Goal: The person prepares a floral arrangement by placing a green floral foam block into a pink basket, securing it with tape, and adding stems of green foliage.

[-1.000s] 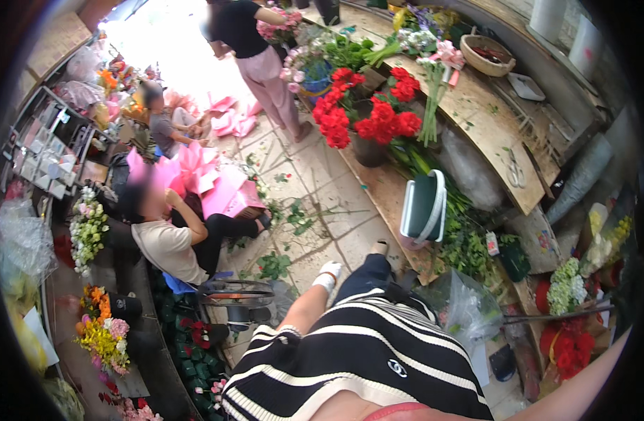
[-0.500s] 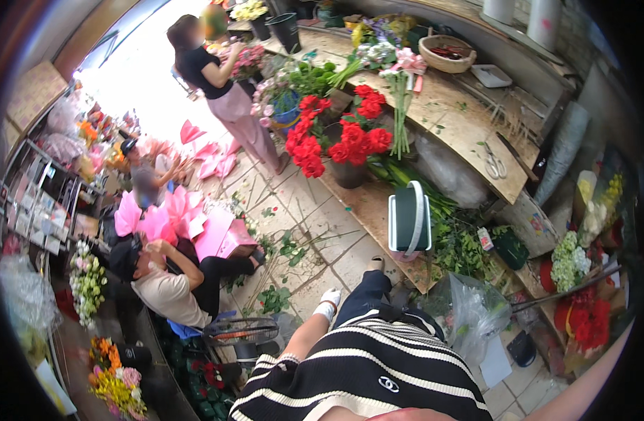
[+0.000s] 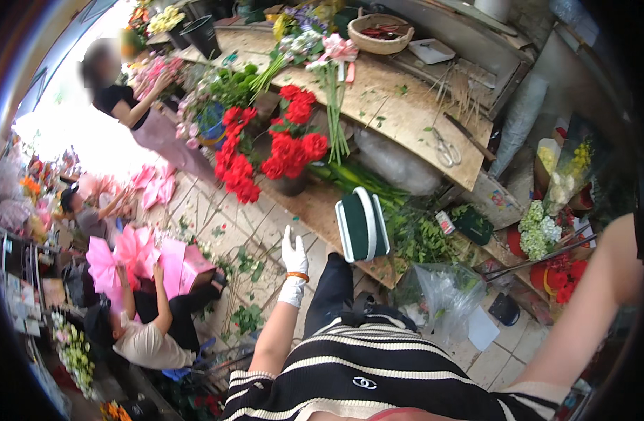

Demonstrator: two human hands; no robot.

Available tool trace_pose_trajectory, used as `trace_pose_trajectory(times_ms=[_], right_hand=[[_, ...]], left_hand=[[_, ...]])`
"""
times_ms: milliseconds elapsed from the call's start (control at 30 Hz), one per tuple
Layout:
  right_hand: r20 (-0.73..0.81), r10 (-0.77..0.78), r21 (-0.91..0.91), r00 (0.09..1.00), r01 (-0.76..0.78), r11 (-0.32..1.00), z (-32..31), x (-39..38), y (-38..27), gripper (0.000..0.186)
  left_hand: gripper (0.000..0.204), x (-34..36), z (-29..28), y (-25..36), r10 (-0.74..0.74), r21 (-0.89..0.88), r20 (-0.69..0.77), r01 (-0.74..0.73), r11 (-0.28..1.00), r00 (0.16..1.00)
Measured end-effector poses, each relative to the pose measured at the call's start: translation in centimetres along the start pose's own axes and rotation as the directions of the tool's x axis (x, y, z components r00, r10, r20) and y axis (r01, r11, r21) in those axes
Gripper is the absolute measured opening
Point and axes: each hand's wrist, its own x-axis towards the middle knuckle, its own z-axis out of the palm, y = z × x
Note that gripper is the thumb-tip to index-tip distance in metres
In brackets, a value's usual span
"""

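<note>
My left hand point(image 3: 293, 257), in a white glove with an orange band at the wrist, reaches forward with fingers apart and holds nothing. It is just left of a dark green handled basket point(image 3: 362, 226) with white rim, on a low wooden bench point(image 3: 294, 217). Behind the basket, red roses point(image 3: 287, 156) in a dark bucket and long green stems stand or lie on the bench. My right arm point(image 3: 581, 309) extends up to the right edge, its hand out of sight. Above, the worktable point(image 3: 461, 165) holds scissors point(image 3: 448, 147), cut stems and a flower bunch.
Two seated co-workers point(image 3: 146, 340) point(image 3: 90, 221) are on my left among pink wrapping paper point(image 3: 108, 259). A standing person point(image 3: 118, 105) handles flowers by the upper counter. Crumpled plastic point(image 3: 441, 295) and wrapped flower bunches point(image 3: 564, 182) lie at right. Leaves litter the tiled floor point(image 3: 231, 228).
My view has swung rightward and I am nearer the green basket. My left hand has risen toward it, fingers opening. My right arm has lifted out to the right.
</note>
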Motion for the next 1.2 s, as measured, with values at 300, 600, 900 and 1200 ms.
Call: trace_pose_trajectory(times_ms=[300,600,900,1200], right_hand=[[0.171,0.191,0.218,0.967,-0.226,0.949,19.6,3.5,8.4,0.011],[0.646,0.72,0.115,0.251,-0.965,0.234,41.2,-17.3,28.3,0.013],[0.52,0.829,-0.405,0.204,-0.796,0.45,57.4,-26.6,43.2,0.029],[0.362,0.914,-0.764,0.182,-0.505,0.403,66.7,-22.0,47.8,0.06]], left_hand=[[0.05,22.9,18.1,13.3,0.467,-0.048,0.402,-0.491,0.87,0.788],[0.055,32.2,40.6,6.2,0.43,0.307,0.555,-0.656,0.689,0.712],[0.051,32.3,41.3,5.3,0.409,0.218,0.547,-0.596,0.772,0.73],[0.05,33.3,41.3,6.0,0.359,0.275,0.589,-0.597,0.754,0.724]])
